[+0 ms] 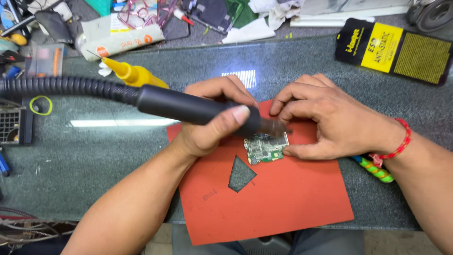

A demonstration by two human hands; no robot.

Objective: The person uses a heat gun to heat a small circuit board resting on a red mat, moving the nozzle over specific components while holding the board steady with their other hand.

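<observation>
Item: small green circuit board (265, 147), lying flat on an orange mat (283, 198) that sits at the near edge of the grey surface (118, 160), its front edge hanging just past that edge. The board's long axis runs roughly left to right, parallel to the near edge, slightly tilted. Left hand (214, 120): fingers closed fully around the black handle of a hot-air tool (188, 106), thumb pressed on top; the ribbed hose trails off toward the left edge, and the metal nozzle points right and slightly down, its tip just above the board's upper right corner. Right hand (325, 120): fingers curled together just beyond the nozzle tip, thumb lying along the mat and touching the board's right end; whether they pinch a small tool I cannot tell, as the nozzle and knuckles hide the fingertips. The board lies directly under and between both hands, just below the nozzle; the right hand is the one in contact. Also present: a triangular cut-out in the mat nearer to me than the board; a yellow dispenser bottle (132, 73) behind the handle; a black and yellow packet (394, 49) at the far right corner; a green striped object (375, 170) under my right wrist.
</observation>
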